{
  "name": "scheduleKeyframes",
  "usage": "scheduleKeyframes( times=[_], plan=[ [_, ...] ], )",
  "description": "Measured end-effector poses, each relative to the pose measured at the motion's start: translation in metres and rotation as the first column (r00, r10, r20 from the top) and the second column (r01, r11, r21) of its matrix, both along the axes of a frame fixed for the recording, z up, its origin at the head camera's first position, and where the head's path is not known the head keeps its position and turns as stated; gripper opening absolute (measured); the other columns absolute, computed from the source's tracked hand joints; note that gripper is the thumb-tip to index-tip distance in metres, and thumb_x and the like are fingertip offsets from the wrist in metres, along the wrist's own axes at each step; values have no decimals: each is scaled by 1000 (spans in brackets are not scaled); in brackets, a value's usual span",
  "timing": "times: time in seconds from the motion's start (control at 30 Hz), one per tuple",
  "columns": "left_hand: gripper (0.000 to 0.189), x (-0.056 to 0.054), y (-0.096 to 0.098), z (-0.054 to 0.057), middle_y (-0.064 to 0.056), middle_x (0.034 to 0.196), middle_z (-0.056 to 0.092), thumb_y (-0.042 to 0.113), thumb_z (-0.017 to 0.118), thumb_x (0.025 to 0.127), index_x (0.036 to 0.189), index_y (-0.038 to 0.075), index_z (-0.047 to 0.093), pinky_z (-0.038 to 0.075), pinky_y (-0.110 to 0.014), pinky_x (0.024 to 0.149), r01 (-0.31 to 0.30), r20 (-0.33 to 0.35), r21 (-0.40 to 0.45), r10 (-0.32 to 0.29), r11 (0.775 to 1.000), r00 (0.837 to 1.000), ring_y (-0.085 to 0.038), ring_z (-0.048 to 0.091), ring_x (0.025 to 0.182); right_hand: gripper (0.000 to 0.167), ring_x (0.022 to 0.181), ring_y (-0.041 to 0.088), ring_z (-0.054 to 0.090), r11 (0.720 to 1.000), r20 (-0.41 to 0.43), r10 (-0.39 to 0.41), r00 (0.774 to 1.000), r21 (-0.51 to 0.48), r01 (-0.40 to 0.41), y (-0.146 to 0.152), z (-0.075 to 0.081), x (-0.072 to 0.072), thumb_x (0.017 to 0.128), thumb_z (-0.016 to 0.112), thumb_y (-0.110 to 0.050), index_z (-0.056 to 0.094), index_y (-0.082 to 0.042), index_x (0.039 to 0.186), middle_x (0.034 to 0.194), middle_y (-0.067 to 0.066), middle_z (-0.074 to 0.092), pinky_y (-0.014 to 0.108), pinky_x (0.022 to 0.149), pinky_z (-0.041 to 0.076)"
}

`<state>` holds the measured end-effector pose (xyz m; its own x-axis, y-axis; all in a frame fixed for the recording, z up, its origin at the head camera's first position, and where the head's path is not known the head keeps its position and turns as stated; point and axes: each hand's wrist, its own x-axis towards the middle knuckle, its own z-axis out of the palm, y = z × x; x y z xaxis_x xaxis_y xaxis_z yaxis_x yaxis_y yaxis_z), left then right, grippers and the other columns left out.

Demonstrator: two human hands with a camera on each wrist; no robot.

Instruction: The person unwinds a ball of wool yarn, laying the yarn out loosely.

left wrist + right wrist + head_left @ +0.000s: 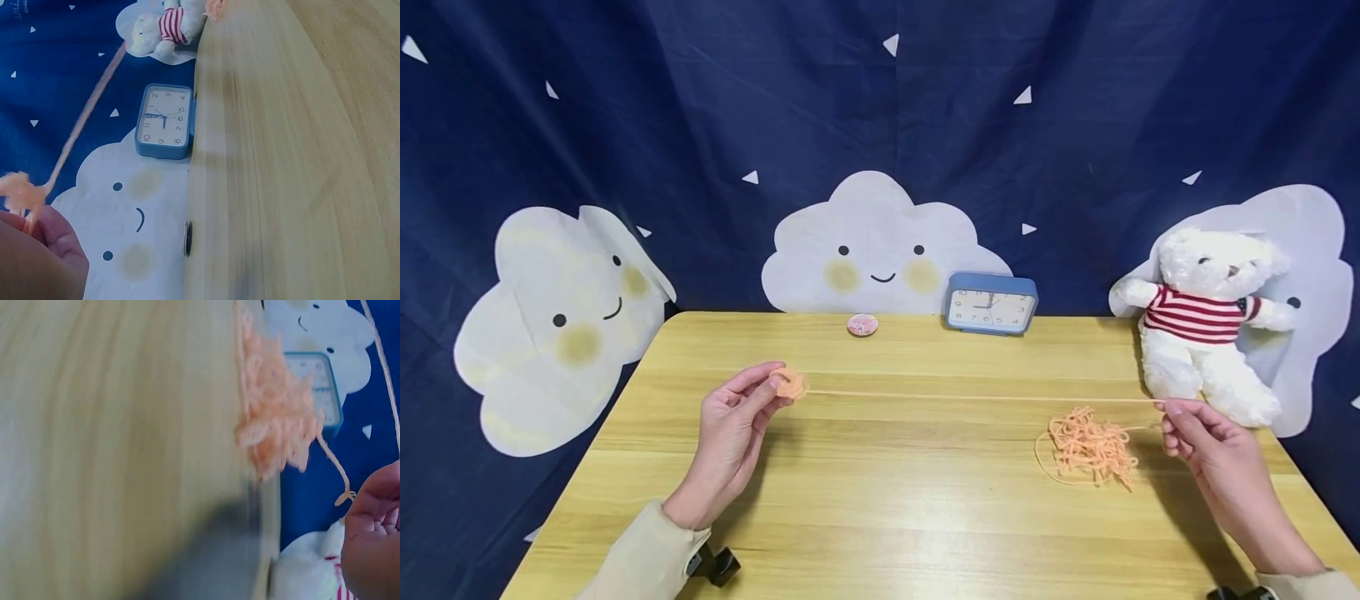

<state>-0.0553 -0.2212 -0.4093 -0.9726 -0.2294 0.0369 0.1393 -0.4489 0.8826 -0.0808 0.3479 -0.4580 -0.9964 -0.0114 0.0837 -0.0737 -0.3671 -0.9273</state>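
In the head view my left hand (735, 433) pinches a small wound bundle of peach yarn (789, 383) between thumb and fingers, above the table's left half. A taut yarn strand (977, 396) runs from it across to my right hand (1213, 458), whose thumb and forefinger pinch the strand at the right. Beside the right hand a loose, tangled yarn pile (1092, 448) lies on the table, with a strand leading from it to that hand. The left wrist view shows the bundle (24, 192) at the fingertips.
A blue alarm clock (991, 304) stands at the back of the wooden table (880, 517), with a small round pink item (862, 325) to its left. A white teddy bear (1210, 325) in a striped shirt sits at the right edge. Behind hangs a dark blue cloud-patterned curtain (715, 100).
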Motion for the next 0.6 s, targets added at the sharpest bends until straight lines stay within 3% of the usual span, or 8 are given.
scheduleKeyframes(
  times=[0.3, 0.5, 0.6],
  plan=[
    [18, 1, -2, 1, -9, 103, 77, -8, 72, 102, 118, -7, 79, 60, -21, 70, -39, 41, 16, 38, 999, 998, -13, 70, 80, 31, 74, 9, 68, 994, 100, -105, 989, 27, 102, 26, -6, -2, 112, 53, 4, 82, -4, 105, 87, 3, 74, 19, 64, 59],
    [18, 0, -4, 1, -10, 105, 74, -8, 71, 102, 119, -8, 78, 61, -21, 71, -35, 26, 28, 34, 999, 999, -14, 70, 80, 27, 70, 7, 66, 970, 134, -210, 968, 155, 189, 34, -3, -3, 111, 61, -1, 83, -9, 98, 81, 0, 72, 17, 60, 59],
    [17, 0, -4, 1, -11, 104, 75, -10, 70, 102, 118, -8, 78, 62, -22, 73, -25, 9, 40, 25, 999, 1000, -15, 72, 82, 28, 68, 6, 66, 949, 137, -230, 964, 249, 191, 36, -4, -4, 110, 62, -3, 83, -14, 94, 79, -2, 72, 17, 59, 58]
  ],
)
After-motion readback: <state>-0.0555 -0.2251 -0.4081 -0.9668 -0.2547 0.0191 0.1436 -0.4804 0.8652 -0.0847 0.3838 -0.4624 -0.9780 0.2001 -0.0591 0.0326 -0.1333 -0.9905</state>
